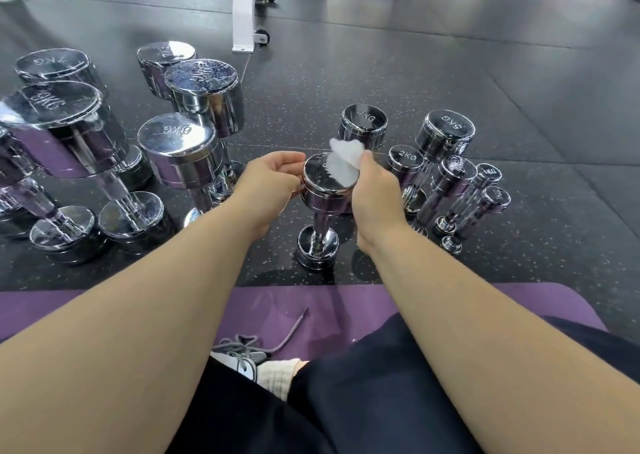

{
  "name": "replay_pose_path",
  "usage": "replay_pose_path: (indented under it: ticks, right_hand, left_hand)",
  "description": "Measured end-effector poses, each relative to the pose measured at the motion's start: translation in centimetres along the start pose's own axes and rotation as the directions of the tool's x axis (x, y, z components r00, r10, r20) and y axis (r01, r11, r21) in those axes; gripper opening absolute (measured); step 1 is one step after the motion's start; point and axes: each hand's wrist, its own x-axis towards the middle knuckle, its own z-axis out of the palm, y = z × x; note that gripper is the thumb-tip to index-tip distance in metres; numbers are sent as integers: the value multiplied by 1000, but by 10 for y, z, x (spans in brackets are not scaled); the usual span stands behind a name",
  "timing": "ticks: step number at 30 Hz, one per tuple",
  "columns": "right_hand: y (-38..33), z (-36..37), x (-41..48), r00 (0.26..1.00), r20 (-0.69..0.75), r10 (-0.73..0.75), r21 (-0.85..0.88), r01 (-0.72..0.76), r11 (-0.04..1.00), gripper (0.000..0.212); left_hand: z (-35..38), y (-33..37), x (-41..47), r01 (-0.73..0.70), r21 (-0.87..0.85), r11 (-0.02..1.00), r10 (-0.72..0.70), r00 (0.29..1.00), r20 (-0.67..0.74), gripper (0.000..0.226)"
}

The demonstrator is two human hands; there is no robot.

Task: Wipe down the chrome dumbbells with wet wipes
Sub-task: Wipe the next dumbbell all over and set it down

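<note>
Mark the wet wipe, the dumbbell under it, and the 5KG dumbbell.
wet wipe (341, 163), head view, middle of the crumpled white sheet.
dumbbell under the wipe (322, 199), head view, side of its upper head.
5KG dumbbell (445, 124), head view, stamped top face.

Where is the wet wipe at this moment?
Head view, centre: the wet wipe lies on the top face of the upright dumbbell, pinched by the right hand; the left hand grips that head from the left.

Mirror-glossy chrome dumbbells (320, 207), soft white wipe (343, 162), matt speckled rubber floor (450, 72), matt purple mat (294, 311).
</note>
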Motion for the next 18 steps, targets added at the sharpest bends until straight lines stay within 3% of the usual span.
replay_pose_path:
  ticks: [5,10,14,16,18]
  right_hand:
    - [20,2,-35,999,4,53,20,-54,998,41]
    - [7,6,-13,998,-57,3,74,1,997,47]
    - [26,5,-43,999,43,15,-145,-9,989,35]
    - [32,7,-59,998,-27,-49,-211,42,977,31]
    - [29,3,-52,985,-166,-54,-147,29,989,24]
  left_hand:
    - [-1,1,1,-14,43,999,15,999,-30,49]
    - [4,-5,0,-26,44,999,26,1000,-10,51]
    - [2,-4,-1,-54,73,996,57,998,-27,54]
    - [2,-1,-2,-45,55,997,47,998,-37,52]
    - [6,-2,-6,-45,46,998,47,998,-46,51]
